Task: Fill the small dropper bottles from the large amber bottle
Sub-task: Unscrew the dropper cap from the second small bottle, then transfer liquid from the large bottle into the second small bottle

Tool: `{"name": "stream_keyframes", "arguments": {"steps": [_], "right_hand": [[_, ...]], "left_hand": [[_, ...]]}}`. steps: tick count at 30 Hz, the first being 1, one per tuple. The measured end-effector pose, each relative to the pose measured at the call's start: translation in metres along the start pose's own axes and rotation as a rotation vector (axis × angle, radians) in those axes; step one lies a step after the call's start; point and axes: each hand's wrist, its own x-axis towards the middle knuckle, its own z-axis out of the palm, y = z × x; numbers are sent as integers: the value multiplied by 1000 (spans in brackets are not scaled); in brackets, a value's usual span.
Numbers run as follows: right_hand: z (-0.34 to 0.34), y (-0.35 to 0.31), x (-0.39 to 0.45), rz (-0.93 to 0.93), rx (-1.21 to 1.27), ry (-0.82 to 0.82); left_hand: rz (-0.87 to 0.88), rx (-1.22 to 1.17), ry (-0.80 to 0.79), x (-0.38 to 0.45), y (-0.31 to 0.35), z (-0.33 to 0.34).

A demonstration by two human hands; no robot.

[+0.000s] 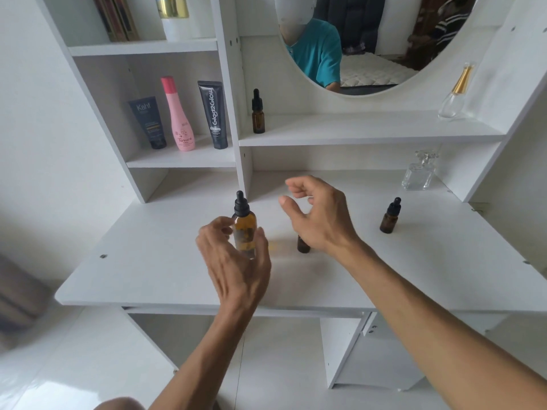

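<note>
White vanity [148, 276], L hand [233, 261] round amber btl [245, 229]

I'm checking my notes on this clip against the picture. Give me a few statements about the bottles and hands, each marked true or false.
1. The left hand holds the large amber bottle. True.
2. The large amber bottle has its black dropper cap off. False: the cap is on it.
3. The right hand grips a small dropper bottle. False: it hovers with loosely curled fingers, holding nothing, above a small bottle it partly hides.
4. A capped small dropper bottle stands on the desk to the right of the right hand. True.
5. Another small dropper bottle lies on its side on the shelf below the mirror. False: it stands upright.
</note>
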Motion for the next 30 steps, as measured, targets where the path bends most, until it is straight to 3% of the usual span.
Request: {"name": "stream_keyframes", "arguments": {"steps": [5,9,30], "right_hand": [[18,-29,7,-7,61,-153],[31,-41,9,10,93,-229],[38,-45,16,12,91,-265]], "left_hand": [[-171,-63,-224,12,-17,0],[-165,-111,-328,16,-21,2],[-196,-115,-371,17,-23,3]]}}
